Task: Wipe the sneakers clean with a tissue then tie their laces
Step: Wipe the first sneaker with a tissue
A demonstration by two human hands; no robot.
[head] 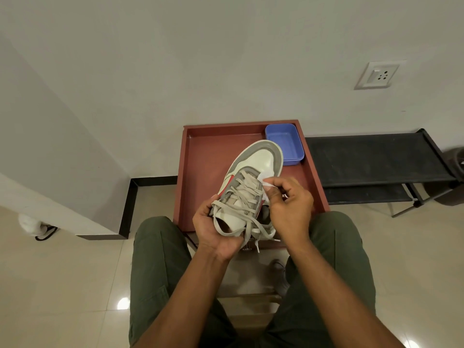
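One red-brown tray against white wall

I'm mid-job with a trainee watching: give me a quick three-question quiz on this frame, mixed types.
1. True or false: the laces are already tied in a bow.
2. Multiple choice: what does the right hand pinch against the sneaker? A) a brush B) a tissue C) a sponge
3. Fill in: the left hand grips the sneaker at its ____ end.

Key
1. False: the laces hang loose.
2. B
3. Heel; the toe points away toward the blue tub in the red tray.
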